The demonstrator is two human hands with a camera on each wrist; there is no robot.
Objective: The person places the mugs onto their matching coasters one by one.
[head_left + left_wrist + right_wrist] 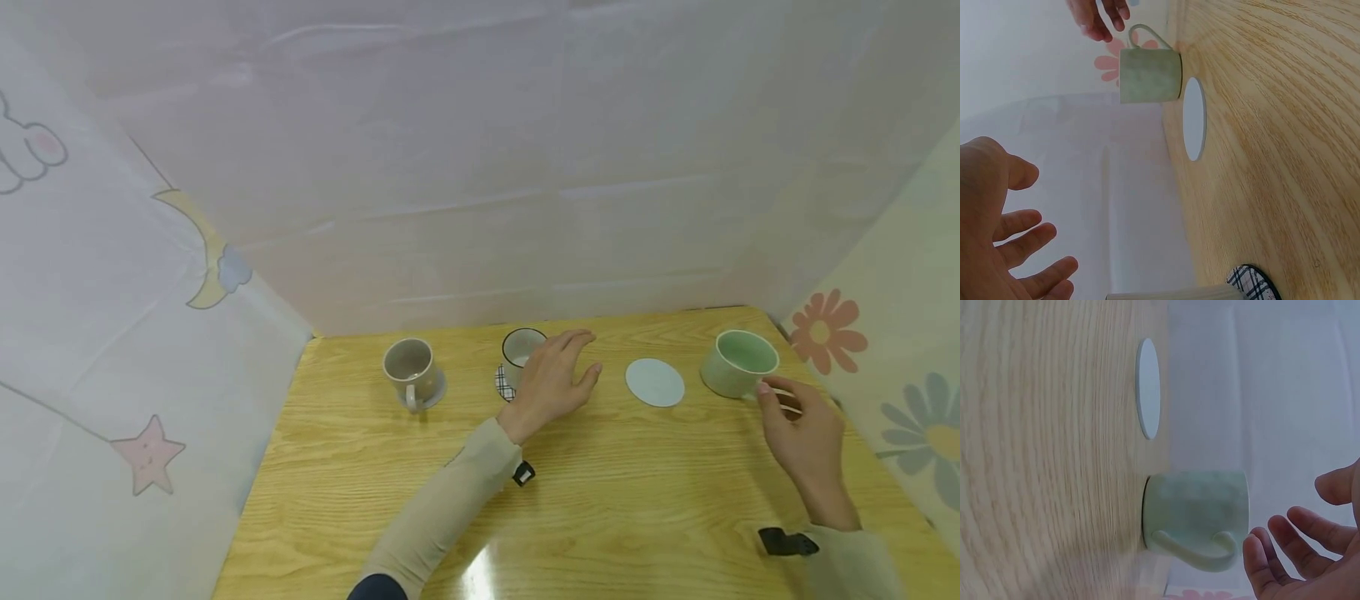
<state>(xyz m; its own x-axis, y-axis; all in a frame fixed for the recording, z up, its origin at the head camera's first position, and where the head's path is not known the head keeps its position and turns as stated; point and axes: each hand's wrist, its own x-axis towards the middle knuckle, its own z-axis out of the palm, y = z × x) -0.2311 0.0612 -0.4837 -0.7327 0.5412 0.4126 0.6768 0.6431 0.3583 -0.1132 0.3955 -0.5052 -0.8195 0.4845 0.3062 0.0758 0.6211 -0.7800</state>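
Observation:
My left hand (551, 379) hovers with its fingers loosely extended, above and in front of a white dark-rimmed mug (516, 350), covering part of it. That mug stands on a plaid coaster (502, 383). In the left wrist view, the left hand's fingers are apart and hold nothing. My right hand (808, 437) is beside the handle of a pale green mug (726, 375), its fingers relaxed. In the right wrist view, the fingertips lie close to the green mug's handle (1200, 557) without wrapping it; whether they touch is unclear. A white round coaster (655, 382) lies left of the green mug.
A greyish mug (412, 367), handle toward me, stands on a light coaster (435, 393) at the left. The wooden table (600, 517) meets a pale sheet (465, 208) behind, with patterned sheets at both sides.

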